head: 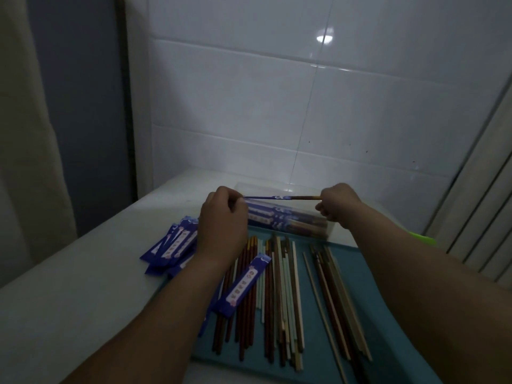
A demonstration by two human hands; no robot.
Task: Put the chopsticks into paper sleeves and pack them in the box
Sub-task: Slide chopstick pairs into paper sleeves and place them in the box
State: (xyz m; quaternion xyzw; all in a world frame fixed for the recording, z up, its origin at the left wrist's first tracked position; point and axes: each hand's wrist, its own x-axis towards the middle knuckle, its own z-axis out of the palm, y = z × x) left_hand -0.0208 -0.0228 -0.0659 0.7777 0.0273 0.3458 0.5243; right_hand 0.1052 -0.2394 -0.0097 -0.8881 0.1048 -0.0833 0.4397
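Chopsticks point(304, 197) partly slid into a blue paper sleeve point(266, 197) were held level just above the clear box point(329, 230), which lay at the far edge of the teal mat point(388, 314). The sleeve's end was pinched by the left hand point(221, 225), fingers curled; the bare wooden end was gripped by the right hand point(338, 203). Sleeved pairs point(285, 218) were packed inside the box. Loose chopsticks point(279, 295) of several colours were spread on the mat, one empty sleeve point(243, 284) laid across them. More sleeves point(174, 242) were piled on the white table point(83, 286) beside the left wrist, below a tiled wall point(277, 106)
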